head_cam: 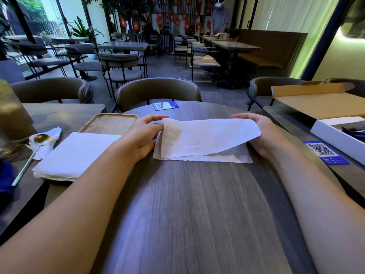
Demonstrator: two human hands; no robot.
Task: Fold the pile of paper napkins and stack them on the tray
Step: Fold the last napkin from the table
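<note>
At the frame's centre, the left hand (145, 135) and right hand (260, 133) each pinch a far corner of a paper napkin (205, 141), its far half lifted over the near half on the round table (187, 204). The wooden tray (110, 123), left of centre, holds nothing; the napkin pile (77, 155) lies just below it. At right, an open cardboard box (320, 103) stands behind a white box (339, 135) holding dark items.

Both forearms reach forward; left hand (145, 135) and right hand (262, 133) (fingers curled) each pinch a napkin (205, 139) corner.

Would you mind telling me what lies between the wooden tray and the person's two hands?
In the head view, nothing: the left hand reaches the wooden tray; the napkin spans to the right hand.
</note>
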